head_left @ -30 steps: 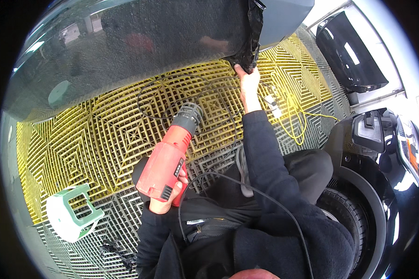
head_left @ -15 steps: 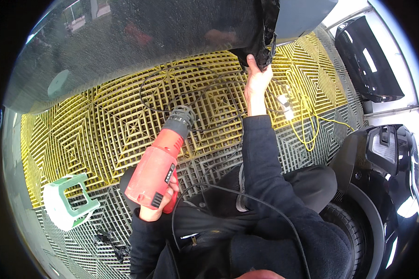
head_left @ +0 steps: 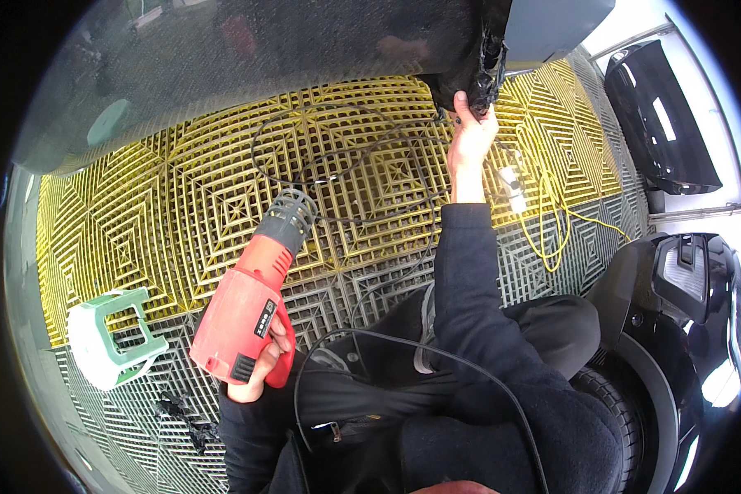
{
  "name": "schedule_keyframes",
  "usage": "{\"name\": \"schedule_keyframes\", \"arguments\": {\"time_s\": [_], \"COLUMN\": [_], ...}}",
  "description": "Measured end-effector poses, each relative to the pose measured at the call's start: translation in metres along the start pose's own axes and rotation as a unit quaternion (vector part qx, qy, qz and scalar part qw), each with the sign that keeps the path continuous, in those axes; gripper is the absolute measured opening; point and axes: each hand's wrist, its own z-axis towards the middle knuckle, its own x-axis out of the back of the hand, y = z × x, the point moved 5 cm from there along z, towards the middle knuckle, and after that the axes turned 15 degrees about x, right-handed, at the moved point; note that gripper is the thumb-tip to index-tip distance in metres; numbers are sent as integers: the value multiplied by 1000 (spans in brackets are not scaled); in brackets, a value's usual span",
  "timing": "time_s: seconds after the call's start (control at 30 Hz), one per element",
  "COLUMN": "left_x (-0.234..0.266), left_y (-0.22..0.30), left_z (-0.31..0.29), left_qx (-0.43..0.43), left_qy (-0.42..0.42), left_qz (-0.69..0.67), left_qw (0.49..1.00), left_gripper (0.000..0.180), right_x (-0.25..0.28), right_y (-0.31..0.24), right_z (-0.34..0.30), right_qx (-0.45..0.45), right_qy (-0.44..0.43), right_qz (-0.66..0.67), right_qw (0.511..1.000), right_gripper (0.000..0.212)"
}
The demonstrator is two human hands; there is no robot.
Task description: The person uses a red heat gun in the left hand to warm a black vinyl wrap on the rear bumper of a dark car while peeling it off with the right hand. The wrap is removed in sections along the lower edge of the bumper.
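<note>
My left hand (head_left: 263,362) is closed round the handle of a red heat gun (head_left: 235,317). The gun's dark caged nozzle points up and away, toward the floor mat and well short of the panel. My right arm reaches forward, and my right hand (head_left: 473,140) pinches crumpled black film (head_left: 487,78) at the lower corner of a large dark car panel (head_left: 305,53), thumb on top. The other fingers are partly hidden behind the film. Fine wrinkles or streaks cover the panel's surface, which mirrors the scene.
Yellow and grey grid mats (head_left: 230,198) cover the floor. A pale green stool (head_left: 111,337) lies at the left, near black scraps (head_left: 185,420). A black cable (head_left: 461,362) crosses my lap. A yellow cord (head_left: 556,230), car front (head_left: 683,313) and dark loose panel (head_left: 663,115) are at the right.
The heat gun has swung left, its nozzle farther from my right hand. My right hand still grips the film, which looks more bunched at the corner. The view has shifted slightly.
</note>
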Motion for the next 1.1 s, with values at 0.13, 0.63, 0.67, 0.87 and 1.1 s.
{"name": "schedule_keyframes", "arguments": {"time_s": [0.13, 0.63, 0.67, 0.87, 1.1], "left_x": [2, 7, 7, 9, 8], "left_y": [1, -3, -3, -5, -10], "left_z": [-3, -13, -13, -11, 1], "left_qx": [-5, -4, -4, 7, 7], "left_qy": [-16, -30, -31, -38, -73], "left_qz": [-22, -27, -27, -37, -41], "left_qw": [1000, 999, 999, 999, 996], "left_gripper": [32, 39, 39, 38, 37], "right_x": [1, -6, -7, -13, -15], "right_y": [1, -15, -17, -27, -30], "right_z": [-5, -22, -24, -31, -40], "right_qx": [-24, -90, -89, -94, -89], "right_qy": [-12, 11, 11, 23, 37], "right_qz": [16, 24, 28, 34, 58], "right_qw": [1000, 996, 996, 995, 994], "right_gripper": [30, 19, 19, 21, 25]}}
